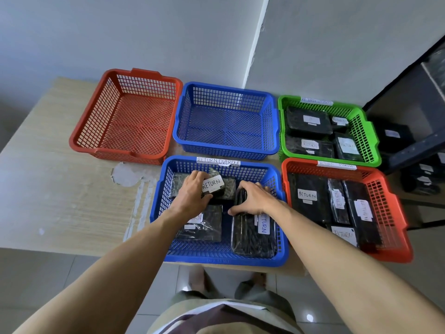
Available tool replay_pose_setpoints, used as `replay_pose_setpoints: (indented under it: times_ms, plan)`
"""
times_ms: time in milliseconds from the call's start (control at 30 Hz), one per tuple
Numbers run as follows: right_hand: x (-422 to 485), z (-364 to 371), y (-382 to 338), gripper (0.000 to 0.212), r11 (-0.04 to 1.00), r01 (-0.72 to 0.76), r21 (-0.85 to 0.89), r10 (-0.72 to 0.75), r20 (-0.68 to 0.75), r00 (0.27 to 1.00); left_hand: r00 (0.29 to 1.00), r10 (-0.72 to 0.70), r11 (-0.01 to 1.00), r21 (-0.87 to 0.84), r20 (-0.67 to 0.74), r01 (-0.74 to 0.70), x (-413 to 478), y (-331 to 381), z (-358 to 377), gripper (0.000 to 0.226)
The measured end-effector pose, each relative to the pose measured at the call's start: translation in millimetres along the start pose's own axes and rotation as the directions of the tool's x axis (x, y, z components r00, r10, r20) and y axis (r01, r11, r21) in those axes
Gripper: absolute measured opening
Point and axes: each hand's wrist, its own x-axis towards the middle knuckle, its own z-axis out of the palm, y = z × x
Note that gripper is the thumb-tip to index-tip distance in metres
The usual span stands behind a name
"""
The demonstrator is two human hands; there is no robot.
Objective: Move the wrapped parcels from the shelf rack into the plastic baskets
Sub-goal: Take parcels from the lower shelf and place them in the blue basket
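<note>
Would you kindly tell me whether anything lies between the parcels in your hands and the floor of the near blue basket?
Yes. The left hand grips a RETURN-labelled parcel resting on another wrapped parcel at the basket's back. The right hand holds a dark parcel beside it, its near end seemingly over a third parcel.
</note>
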Motion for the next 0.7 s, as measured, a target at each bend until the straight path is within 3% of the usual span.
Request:
replay_pose_setpoints:
  times_ms: [100,267,433,567,700]
  plan:
    - [-7.1,-4.4,-4.0,0.065,1.000,0.015,0.005,-0.015,-0.003,1.000,1.000,-0.006,1.000,0.001,0.016,0.005,-0.4,0.3,1.2,0.049]
    - [0.4,4.0,-10.0,0.080,0.994,-0.018,-0.104,0.012,-0.052,0.999,1.000,-0.012,1.000,-0.013,0.011,0.012,1.6,2.1,0.6,0.049]
    - [9.3,2.7,-15.8,0.096,0.966,0.245,-0.079,-0.258,-0.243,0.935,0.998,0.060,0.998,-0.029,0.014,-0.060,0.1,-0.6,-6.4,0.049]
    - [7.1,0.4,-15.9,0.085,0.909,0.392,-0.143,-0.416,-0.232,0.879,0.985,0.168,0.985,-0.046,0.048,-0.166,2.8,2.5,-11.0,0.048]
    - [4.2,6.9,-16.6,0.075,0.893,0.443,-0.072,-0.444,-0.293,0.847,0.970,0.228,0.973,-0.061,0.082,-0.223,7.1,12.1,-13.3,0.050]
